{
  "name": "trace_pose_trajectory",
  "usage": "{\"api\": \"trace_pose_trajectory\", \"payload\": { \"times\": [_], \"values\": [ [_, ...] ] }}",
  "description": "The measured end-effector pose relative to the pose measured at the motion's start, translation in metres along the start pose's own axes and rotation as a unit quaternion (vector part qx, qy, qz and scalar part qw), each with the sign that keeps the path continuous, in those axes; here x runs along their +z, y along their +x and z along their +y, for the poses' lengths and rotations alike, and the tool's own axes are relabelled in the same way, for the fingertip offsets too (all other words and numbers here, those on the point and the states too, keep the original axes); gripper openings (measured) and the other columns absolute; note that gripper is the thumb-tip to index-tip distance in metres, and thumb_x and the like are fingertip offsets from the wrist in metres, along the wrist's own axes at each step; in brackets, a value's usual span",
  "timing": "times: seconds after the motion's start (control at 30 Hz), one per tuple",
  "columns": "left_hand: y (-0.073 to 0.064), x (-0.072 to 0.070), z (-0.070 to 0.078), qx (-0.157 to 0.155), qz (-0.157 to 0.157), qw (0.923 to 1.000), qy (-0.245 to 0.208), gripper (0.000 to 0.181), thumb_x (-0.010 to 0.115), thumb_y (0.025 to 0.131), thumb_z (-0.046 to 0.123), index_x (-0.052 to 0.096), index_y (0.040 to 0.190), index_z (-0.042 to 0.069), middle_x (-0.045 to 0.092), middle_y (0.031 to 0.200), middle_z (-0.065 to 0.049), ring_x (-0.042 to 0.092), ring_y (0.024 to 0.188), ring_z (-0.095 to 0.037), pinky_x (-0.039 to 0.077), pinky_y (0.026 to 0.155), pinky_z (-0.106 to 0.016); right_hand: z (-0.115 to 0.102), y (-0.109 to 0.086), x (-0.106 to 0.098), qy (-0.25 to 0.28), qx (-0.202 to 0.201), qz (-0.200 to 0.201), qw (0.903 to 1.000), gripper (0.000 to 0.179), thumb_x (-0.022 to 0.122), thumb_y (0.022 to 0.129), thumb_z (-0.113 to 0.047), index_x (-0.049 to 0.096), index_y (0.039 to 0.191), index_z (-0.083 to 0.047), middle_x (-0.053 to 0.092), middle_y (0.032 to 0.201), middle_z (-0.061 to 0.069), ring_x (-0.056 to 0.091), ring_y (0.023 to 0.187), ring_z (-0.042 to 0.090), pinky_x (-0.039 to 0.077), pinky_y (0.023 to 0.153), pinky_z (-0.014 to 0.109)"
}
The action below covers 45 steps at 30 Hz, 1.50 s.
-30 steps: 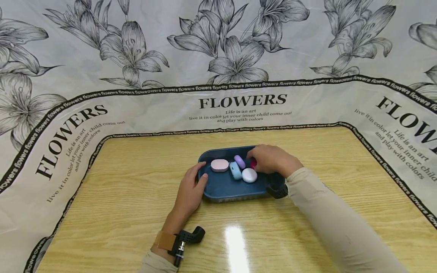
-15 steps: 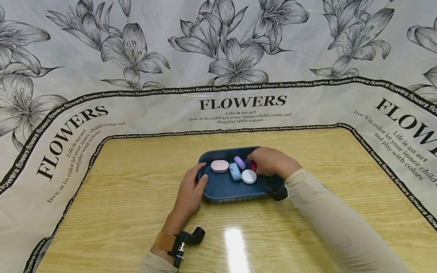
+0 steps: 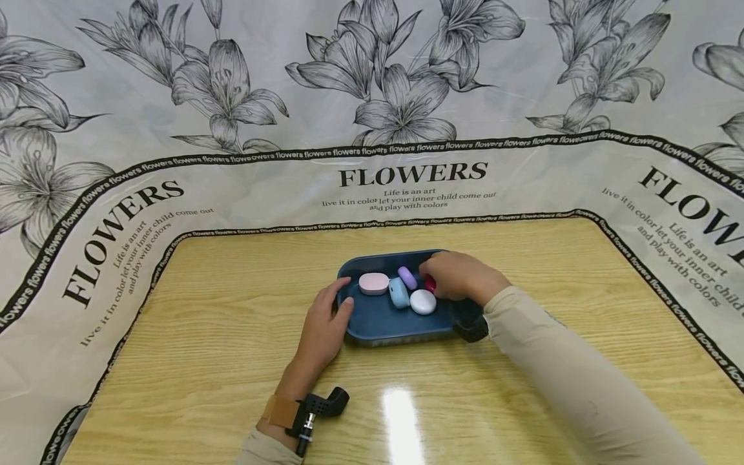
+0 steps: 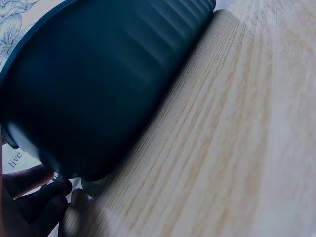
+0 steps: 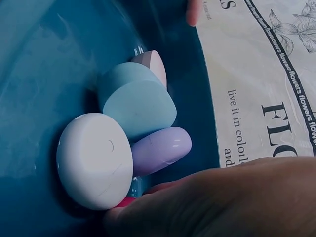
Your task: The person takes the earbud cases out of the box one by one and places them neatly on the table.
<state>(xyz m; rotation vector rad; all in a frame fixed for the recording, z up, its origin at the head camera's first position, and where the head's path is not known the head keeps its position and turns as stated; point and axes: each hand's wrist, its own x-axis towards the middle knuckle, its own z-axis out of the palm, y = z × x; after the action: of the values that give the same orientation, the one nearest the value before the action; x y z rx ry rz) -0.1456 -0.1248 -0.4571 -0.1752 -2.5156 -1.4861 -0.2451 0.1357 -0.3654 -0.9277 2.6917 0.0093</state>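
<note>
A dark blue plastic tray (image 3: 380,328) holds several small earbud cases. My left hand (image 3: 323,323) grips its left end, thumb over the rim; in the left wrist view other fingers (image 4: 47,202) touch the outer wall. Inside the tray, my right hand (image 3: 465,276) pinches a dark red case (image 3: 429,283), mostly hidden by the fingers. Left of that hand lie a purple case (image 3: 407,278), a white round case (image 3: 423,301) and a light blue case (image 3: 398,292). A pink case (image 3: 373,283) sits nearest the left end. The right wrist view shows the white case (image 5: 95,160) close beside the right thumb.
The tray stands on a wood-grain table (image 3: 232,336). A white cloth (image 3: 261,187) with printed flowers and lettering surrounds the far and side edges. A black wrist camera mount (image 3: 325,403) sits on my left wrist.
My right hand and the dark red case have shifted slightly left. The light blue and white cases have slid a little left too. My left hand has stayed on the tray.
</note>
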Motion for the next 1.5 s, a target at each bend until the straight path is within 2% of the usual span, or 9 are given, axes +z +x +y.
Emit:
{"api": "trace_pose_trajectory", "payload": {
  "times": [0.17, 0.33, 0.43, 0.73, 1.17, 1.5],
  "values": [
    [0.001, 0.000, -0.001, 0.000, 0.000, 1.0000, -0.001, 0.041, 0.051, 0.105, 0.026, 0.053, 0.145, 0.019, 0.050, 0.147, -0.008, 0.043, 0.138, -0.025, 0.035, 0.112, -0.050, 0.000, 0.001, 0.000, 0.009, 0.005, -0.014, 0.9998, 0.030, 0.070, 0.083, -0.003, 0.072, 0.112, -0.011, 0.061, 0.092, 0.003, 0.053, 0.081, 0.021, 0.047, 0.070, 0.038],
    [0.001, 0.000, -0.001, 0.000, -0.001, 1.0000, -0.001, 0.041, 0.050, 0.105, 0.028, 0.053, 0.146, 0.020, 0.049, 0.148, -0.007, 0.042, 0.139, -0.024, 0.035, 0.112, -0.050, 0.001, 0.002, 0.000, 0.030, 0.011, -0.026, 0.9992, 0.017, 0.069, 0.084, -0.004, 0.069, 0.098, -0.013, 0.056, 0.081, 0.001, 0.051, 0.074, 0.020, 0.042, 0.064, 0.034],
    [0.001, 0.000, -0.001, 0.000, -0.001, 1.0000, -0.002, 0.041, 0.051, 0.105, 0.027, 0.053, 0.145, 0.021, 0.049, 0.148, -0.007, 0.042, 0.139, -0.024, 0.035, 0.112, -0.050, 0.001, 0.001, -0.001, 0.036, 0.008, -0.025, 0.9990, 0.012, 0.069, 0.084, -0.006, 0.067, 0.094, -0.012, 0.055, 0.077, 0.001, 0.051, 0.071, 0.019, 0.041, 0.062, 0.033],
    [0.001, 0.001, -0.001, -0.004, 0.000, 1.0000, -0.003, 0.041, 0.051, 0.105, 0.027, 0.053, 0.145, 0.022, 0.049, 0.148, -0.007, 0.042, 0.139, -0.025, 0.035, 0.112, -0.050, 0.002, -0.004, -0.006, 0.045, -0.001, -0.007, 0.9990, 0.010, 0.072, 0.086, -0.017, 0.066, 0.092, -0.012, 0.054, 0.075, 0.000, 0.051, 0.069, 0.018, 0.041, 0.062, 0.033],
    [0.000, 0.001, -0.001, -0.007, 0.000, 1.0000, -0.001, 0.040, 0.050, 0.105, 0.029, 0.053, 0.145, 0.023, 0.049, 0.148, -0.006, 0.042, 0.139, -0.024, 0.034, 0.113, -0.050, 0.003, -0.008, -0.009, 0.056, 0.000, 0.020, 0.9982, 0.026, 0.070, 0.090, -0.021, 0.069, 0.113, -0.009, 0.060, 0.085, 0.002, 0.055, 0.075, 0.019, 0.047, 0.067, 0.034],
    [0.000, 0.001, -0.001, -0.005, -0.002, 1.0000, 0.001, 0.041, 0.049, 0.105, 0.031, 0.052, 0.145, 0.024, 0.048, 0.148, -0.006, 0.042, 0.139, -0.024, 0.034, 0.112, -0.050, 0.005, -0.014, -0.014, 0.036, 0.030, 0.055, 0.9974, 0.038, 0.069, 0.091, -0.029, 0.067, 0.123, -0.008, 0.065, 0.098, 0.006, 0.057, 0.083, 0.023, 0.050, 0.072, 0.040]
  ]
}}
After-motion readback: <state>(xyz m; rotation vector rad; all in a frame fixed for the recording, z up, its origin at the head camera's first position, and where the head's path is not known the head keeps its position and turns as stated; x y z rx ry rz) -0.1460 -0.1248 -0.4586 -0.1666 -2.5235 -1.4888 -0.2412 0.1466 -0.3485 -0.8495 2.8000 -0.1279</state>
